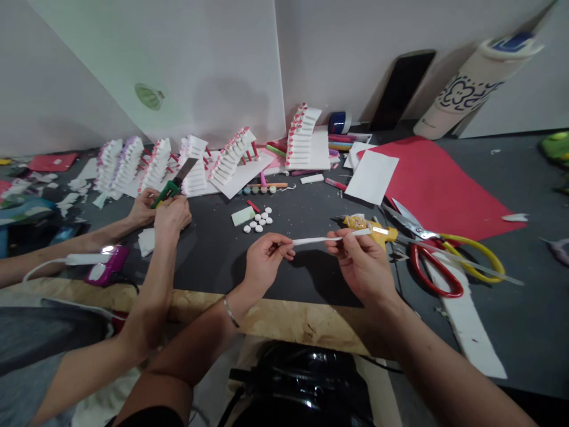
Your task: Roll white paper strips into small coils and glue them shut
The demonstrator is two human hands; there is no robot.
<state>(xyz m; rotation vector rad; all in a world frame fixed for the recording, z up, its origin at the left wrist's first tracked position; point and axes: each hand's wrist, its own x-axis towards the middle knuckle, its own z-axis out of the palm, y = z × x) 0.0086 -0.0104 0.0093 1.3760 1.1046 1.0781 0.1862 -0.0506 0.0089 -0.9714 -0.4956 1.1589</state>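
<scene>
A thin white strip (313,241), paper-like, stretches level between my two hands above the dark table. My left hand (265,256) pinches its left end between thumb and fingers. Farther along, my right hand (362,258) grips the strip, and a short end sticks out past the fingertips. Just behind my right hand lies a yellow glue gun (384,233), partly covered by it. Several small white discs (259,220) rest beyond my left hand, beside a pale green-white rectangle (243,216).
At the left a co-worker's hands (171,216) hold a green-handled cutter (168,192). White stepped models (231,157) with red tips line the wall. Scissors (438,237), red sheet (440,178), white card (372,176), bottle (471,89) and phone (402,89) stand or lie to the right.
</scene>
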